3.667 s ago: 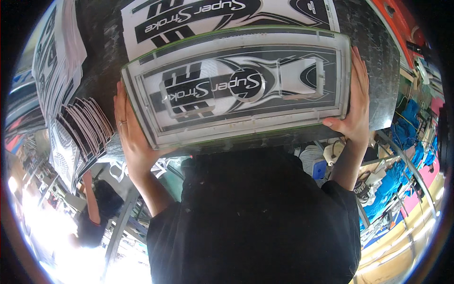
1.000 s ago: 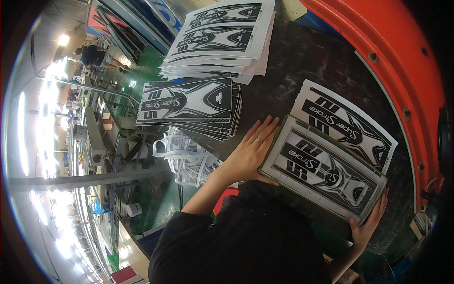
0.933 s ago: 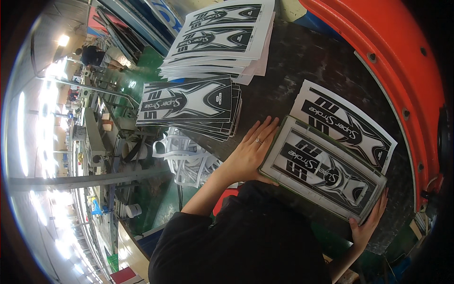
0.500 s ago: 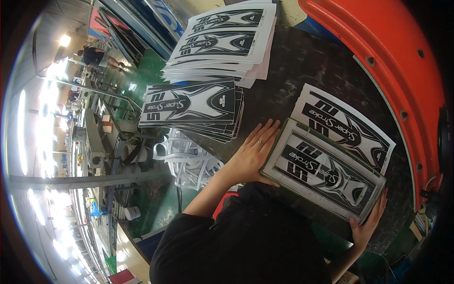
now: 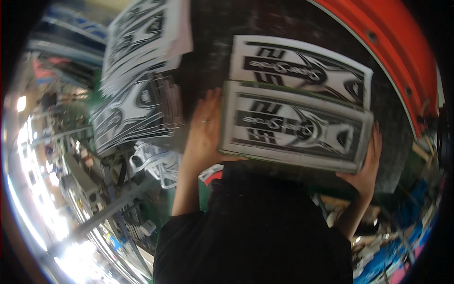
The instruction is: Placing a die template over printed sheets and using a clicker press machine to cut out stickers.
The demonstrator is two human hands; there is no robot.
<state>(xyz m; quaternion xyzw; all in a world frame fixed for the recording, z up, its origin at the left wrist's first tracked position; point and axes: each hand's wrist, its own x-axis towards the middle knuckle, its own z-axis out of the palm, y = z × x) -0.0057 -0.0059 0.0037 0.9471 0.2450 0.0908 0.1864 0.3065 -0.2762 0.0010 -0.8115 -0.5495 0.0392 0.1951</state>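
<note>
Both your hands were grasping the frame [image 5: 288, 156] — the left hand [image 5: 205, 135] spread along its left end, thumb along the near edge, the right hand [image 5: 369, 161] curled round its right end, thumb at the near corner. The frame was in front of your body, over the near part of the dark table [image 5: 213, 28]. Inside its pale border showed a black-and-white print [image 5: 288, 130]; whether that lay within the frame or was seen through it from below, you could not tell. The frame's long axis ran left to right, its right end slanting a little nearer you. The print's striped end pointed left and its flared end right.

Just beyond the far edge, a printed sheet [image 5: 302, 71] lay nearly parallel, its near part hidden by the frame. To the left were a blurred stack of cut prints [image 5: 132, 106], a larger paper pile [image 5: 144, 38] farther off, and white offcuts [image 5: 158, 161] nearer; far right curved a red casing [image 5: 383, 38].
</note>
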